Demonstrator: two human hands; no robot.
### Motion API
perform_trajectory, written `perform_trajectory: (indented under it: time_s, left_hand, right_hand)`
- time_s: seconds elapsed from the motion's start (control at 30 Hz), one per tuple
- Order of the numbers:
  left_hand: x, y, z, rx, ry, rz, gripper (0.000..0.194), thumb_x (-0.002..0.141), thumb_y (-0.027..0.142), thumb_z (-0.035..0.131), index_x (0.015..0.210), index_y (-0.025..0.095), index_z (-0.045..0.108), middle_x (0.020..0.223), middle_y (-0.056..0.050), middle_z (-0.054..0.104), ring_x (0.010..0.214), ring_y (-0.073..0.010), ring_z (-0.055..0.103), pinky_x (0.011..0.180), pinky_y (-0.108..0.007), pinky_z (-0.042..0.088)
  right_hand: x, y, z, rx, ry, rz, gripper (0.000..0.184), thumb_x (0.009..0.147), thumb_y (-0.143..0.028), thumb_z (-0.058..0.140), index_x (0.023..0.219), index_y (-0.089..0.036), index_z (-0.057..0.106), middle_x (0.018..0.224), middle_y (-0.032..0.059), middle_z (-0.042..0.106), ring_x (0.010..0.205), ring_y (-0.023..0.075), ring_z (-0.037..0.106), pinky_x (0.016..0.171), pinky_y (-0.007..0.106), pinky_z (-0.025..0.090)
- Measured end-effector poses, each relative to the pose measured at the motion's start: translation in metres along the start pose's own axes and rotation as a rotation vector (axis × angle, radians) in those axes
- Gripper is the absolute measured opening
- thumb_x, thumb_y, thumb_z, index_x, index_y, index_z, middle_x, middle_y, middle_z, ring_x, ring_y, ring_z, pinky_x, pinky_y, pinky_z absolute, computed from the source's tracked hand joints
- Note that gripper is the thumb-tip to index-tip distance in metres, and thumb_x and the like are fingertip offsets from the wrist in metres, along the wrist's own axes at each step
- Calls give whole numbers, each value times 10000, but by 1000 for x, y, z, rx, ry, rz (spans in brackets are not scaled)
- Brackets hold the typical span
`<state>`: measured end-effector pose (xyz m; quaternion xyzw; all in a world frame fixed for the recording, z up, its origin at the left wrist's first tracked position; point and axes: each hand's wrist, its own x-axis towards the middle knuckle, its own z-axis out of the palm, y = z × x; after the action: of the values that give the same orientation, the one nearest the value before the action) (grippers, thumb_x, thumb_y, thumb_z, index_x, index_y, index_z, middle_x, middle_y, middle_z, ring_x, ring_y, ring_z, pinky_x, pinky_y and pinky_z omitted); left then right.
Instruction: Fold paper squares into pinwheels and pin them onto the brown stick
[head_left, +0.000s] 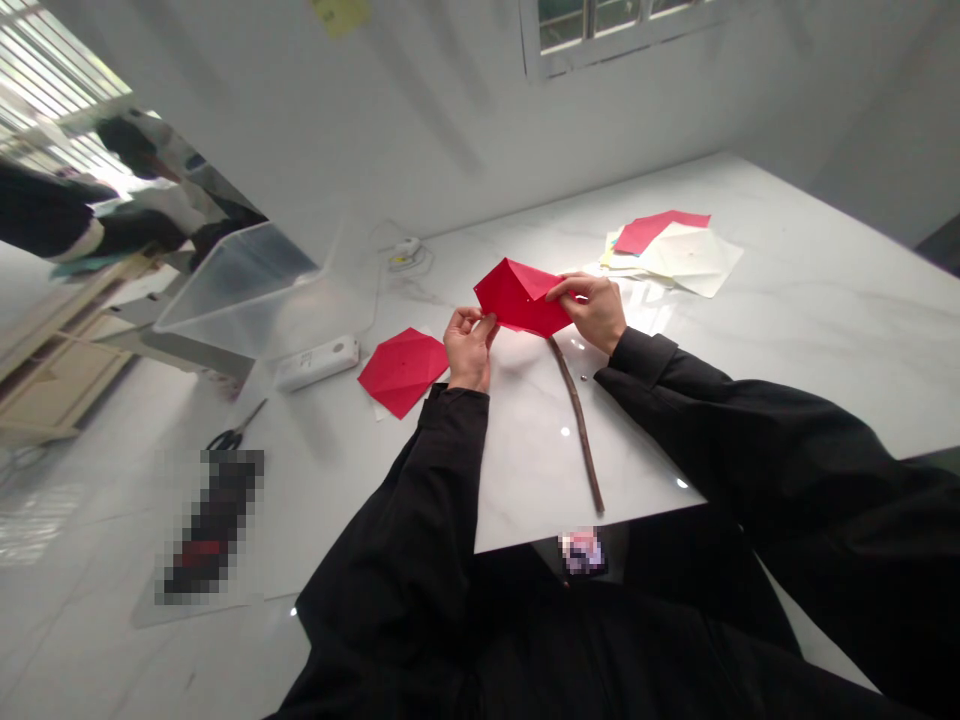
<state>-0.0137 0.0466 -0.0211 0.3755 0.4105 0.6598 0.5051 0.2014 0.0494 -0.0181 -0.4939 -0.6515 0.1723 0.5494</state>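
Since the folded red paper (521, 298) is light and soft, the left hand (470, 348) pinches it at 8 o'clock, the right hand (590, 310) at 3 o'clock.

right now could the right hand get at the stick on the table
Probably yes. The right hand is close above the stick, and only bare white tabletop lies around it, so nothing blocks the way. The hand holds the red folded paper, though, and would likely need to let go first.
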Motion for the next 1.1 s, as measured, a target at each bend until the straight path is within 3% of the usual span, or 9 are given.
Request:
perform_trajectory:
  time_s: [0.17, 0.33, 0.47, 0.63, 0.8, 0.9, 1.1]
  left_hand:
    - [-7, 5, 5, 170, -48, 91, 212, 688, 208, 836, 786, 198, 648, 886, 7, 673, 816, -105, 642, 796, -222, 563]
    - [-13, 6, 8, 222, -136, 3, 255, 740, 305, 842, 964, 215, 762, 1074, -33, 737, 874, -121, 662, 833, -260, 574]
    - [-10, 6, 5, 169, -151, -60, 413, 721, 262, 856, 1125, 239, 773, 1266, -59, 738, 1007, -145, 695, 920, -281, 568]
    - [-5, 6, 1, 99, -149, -89, 511, 670, 141, 852, 1167, 240, 784, 1377, -76, 720, 1100, -181, 709, 949, -299, 578]
    - [-1, 7, -3, 34, -146, -127, 488, 684, 93, 852, 1149, 230, 794, 1270, -71, 763, 1161, -197, 710, 1039, -336, 578]
    - [2, 11, -8, 3, -155, -164, 462, 705, 89, 847, 1142, 231, 802, 1170, -57, 788, 1146, -198, 721, 1074, -352, 576]
    - [1, 25, -16, -8, -228, -205, 409, 771, 110, 821, 1153, 256, 811, 1167, -59, 795, 1147, -211, 734, 1098, -369, 579]
  right_hand:
    - [1, 2, -1, -7, 22, -5, 399, 873, -102, 567, 1153, -213, 829, 1168, 64, 810, 1000, 223, 755, 929, 374, 618]
    - [1, 5, 0, 24, 20, 22, 490, 932, -201, 561, 1393, -230, 724, 1239, 68, 798, 933, 212, 753, 876, 365, 644]
    - [3, 8, 1, 85, 34, 65, 449, 934, -285, 607, 1357, -220, 744, 1243, 87, 796, 930, 225, 760, 898, 390, 647]
    - [7, 13, 1, 246, 66, 139, 423, 908, -428, 704, 1241, -182, 787, 1142, 108, 813, 927, 232, 764, 908, 414, 648]
    - [8, 15, 0, 439, 76, 263, 506, 852, -546, 775, 1197, -177, 795, 970, 82, 821, 894, 235, 766, 854, 412, 664]
    - [8, 16, 1, 527, 63, 332, 546, 813, -574, 816, 1186, -176, 794, 979, 90, 823, 907, 247, 773, 852, 432, 670]
    - [8, 21, 4, 630, 5, 396, 668, 777, -636, 834, 1230, -150, 765, 992, 106, 815, 915, 250, 783, 886, 433, 670]
